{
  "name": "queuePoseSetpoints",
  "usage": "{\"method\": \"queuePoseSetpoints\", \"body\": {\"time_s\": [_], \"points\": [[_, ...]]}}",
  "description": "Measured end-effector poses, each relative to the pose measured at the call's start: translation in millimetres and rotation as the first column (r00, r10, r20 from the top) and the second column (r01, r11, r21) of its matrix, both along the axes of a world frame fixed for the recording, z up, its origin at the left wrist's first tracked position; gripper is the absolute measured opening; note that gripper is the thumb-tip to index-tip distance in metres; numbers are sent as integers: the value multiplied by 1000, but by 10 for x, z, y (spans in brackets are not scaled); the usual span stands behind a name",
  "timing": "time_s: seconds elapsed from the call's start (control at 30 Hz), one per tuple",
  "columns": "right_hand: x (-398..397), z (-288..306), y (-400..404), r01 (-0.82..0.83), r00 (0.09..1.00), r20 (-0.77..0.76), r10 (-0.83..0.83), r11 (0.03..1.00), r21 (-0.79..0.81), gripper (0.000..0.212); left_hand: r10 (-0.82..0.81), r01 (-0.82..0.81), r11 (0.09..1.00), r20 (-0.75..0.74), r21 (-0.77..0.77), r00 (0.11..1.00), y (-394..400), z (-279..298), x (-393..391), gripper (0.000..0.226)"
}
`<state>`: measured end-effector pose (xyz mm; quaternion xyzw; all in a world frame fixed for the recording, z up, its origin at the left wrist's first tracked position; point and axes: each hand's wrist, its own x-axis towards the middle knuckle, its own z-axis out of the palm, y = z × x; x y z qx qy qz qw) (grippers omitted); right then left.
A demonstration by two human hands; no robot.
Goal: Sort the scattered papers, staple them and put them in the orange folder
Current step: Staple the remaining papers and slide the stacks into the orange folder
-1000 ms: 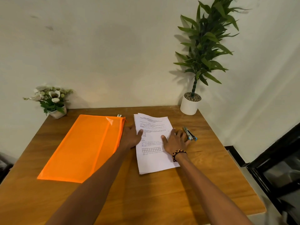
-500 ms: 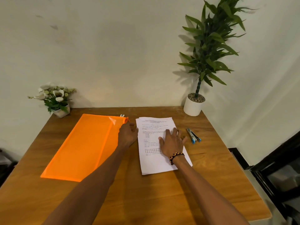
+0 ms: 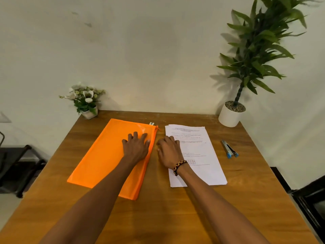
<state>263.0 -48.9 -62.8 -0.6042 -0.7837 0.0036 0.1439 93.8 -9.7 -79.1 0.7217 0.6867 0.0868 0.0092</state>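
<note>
1. Fingers (image 3: 135, 136) of the left hand (image 3: 136, 148) lie spread and nearly straight, flat on the orange folder (image 3: 105, 155) near its right edge; nothing pinched.
2. Right hand (image 3: 168, 152) sits over the left edge of the stack of papers (image 3: 198, 155), fingers bent at the knuckles, tips down toward the bare wood between folder and papers. Whether the tips press the sheet edge or the table, I cannot tell.
3. Braided bracelet (image 3: 179, 166), dark and yellow, on the right wrist.
4. Orange folder lies flat on the wooden table (image 3: 175, 217), left of centre, turned at a slant; its zip pull (image 3: 152, 123) shows at the far right corner.
5. Papers lie just right of the folder, apart from it by a narrow strip of wood, top sheet printed side up, a small grid of boxes (image 3: 190, 162) partly visible by the wrist. Edges roughly squared; a lower sheet peeks out at the far edge.
6. Stapler (image 3: 229, 149), grey with blue ends, lies on the table right of the papers, apart from them.
7. Tall green plant in a white pot (image 3: 230, 114) at the far right corner; small white flower arrangement (image 3: 84, 100) at the far left corner, against the wall.
</note>
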Motion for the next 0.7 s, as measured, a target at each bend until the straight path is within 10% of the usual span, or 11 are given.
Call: {"method": "queuePoseSetpoints", "body": {"time_s": [0.3,0.47,0.7], "points": [[-246,-8,155,-201,979,-39,198,974,-102,17,-283,275,953,-47,-131,958,68,-43,-284,63],[-147,-4,353,-72,957,-285,46,994,-83,5,-305,284,923,-44,-261,951,127,21,-257,60],[-167,45,716,128,992,36,-125,985,-115,24,-243,232,954,-37,-191,969,124,-10,-181,60]]}}
